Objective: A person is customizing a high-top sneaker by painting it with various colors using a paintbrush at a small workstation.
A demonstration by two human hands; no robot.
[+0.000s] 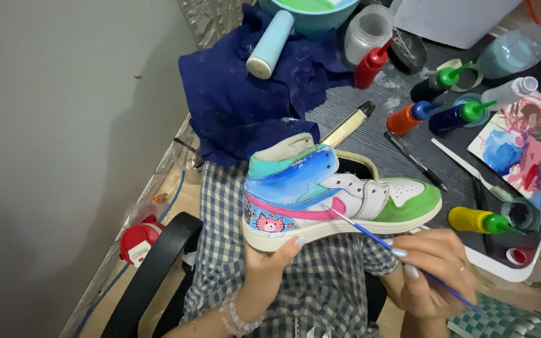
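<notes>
Over the person's checked lap, a white leather high-top sneaker (339,197) lay on its side, painted blue and teal at the collar, pink along a curved stripe, green over the toe, with a small pink cat face on the heel. The left hand (270,253) cupped the heel from beneath, thumb pressed against the sole's edge. The right hand (436,269) pinched a thin blue-handled paintbrush (377,236), its tip touching the pink stripe.

Beyond the shoe, on the dark tabletop, squeeze bottles of paint lay scattered: a red one (370,66) beside a cloudy plastic jar (368,31), an orange bottle with a blue cap (411,117), a dark blue bottle with a green cap (455,116), a black one with a green cap (436,82), and a yellow bottle with a green nozzle (480,220) near the table's edge. A pale blue cylinder (270,44) rested on a crumpled navy cloth (245,106). At the right lay a paint-smeared sheet of paper (524,147). A small red and white container (138,243) sat down by the floor at the left.
</notes>
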